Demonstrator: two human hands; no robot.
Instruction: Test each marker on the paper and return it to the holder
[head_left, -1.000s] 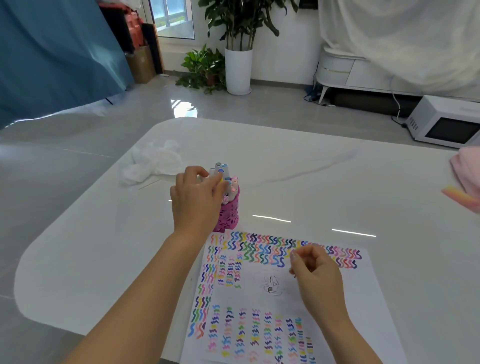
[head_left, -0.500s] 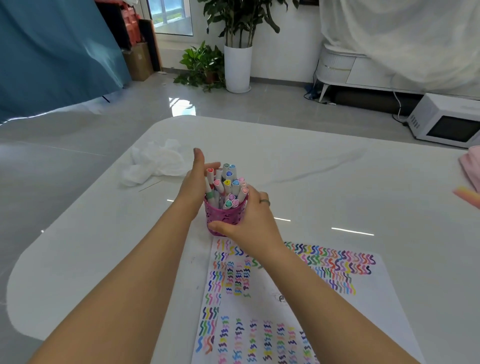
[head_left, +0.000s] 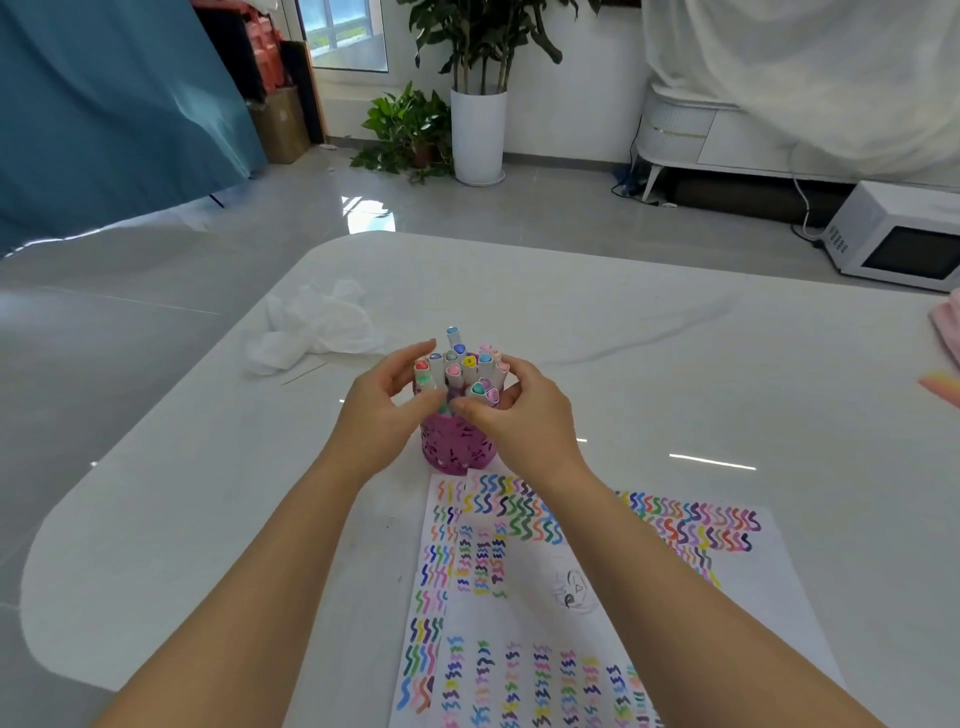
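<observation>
White table (head_left: 675, 364): left hand (head_left: 382, 415) and right hand (head_left: 524, 421) curl round markers (head_left: 462, 364) in holder (head_left: 457, 452).

a high gloss is seen on the white marbled table (head_left: 675, 364), with light strips mirrored in it. the paper (head_left: 753, 587) is shown matt and inked over. smooth white plastic is made out on the markers (head_left: 470, 364). the pink holder (head_left: 457, 452) is pierced and faintly shiny. the tissue (head_left: 317, 327) is seen soft and crumpled.
</observation>
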